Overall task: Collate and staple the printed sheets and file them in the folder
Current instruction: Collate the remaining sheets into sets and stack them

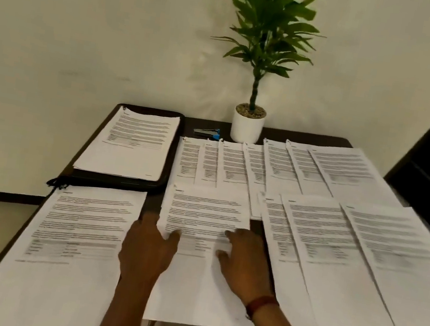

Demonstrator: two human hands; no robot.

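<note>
A stapled set of printed sheets lies in front of me at the table's middle. My left hand rests on its left edge, thumb on the paper. My right hand lies flat on its right side, fingers straight. A black zip folder lies open at the back left with a stack of sheets on it. A grey and blue stapler sits behind the fanned sheets, apart from both hands.
Several overlapping sheets fan across the back, and more sheets fan out at the right, overhanging the edge. Another stack lies at the front left. A potted plant stands at the back by the wall.
</note>
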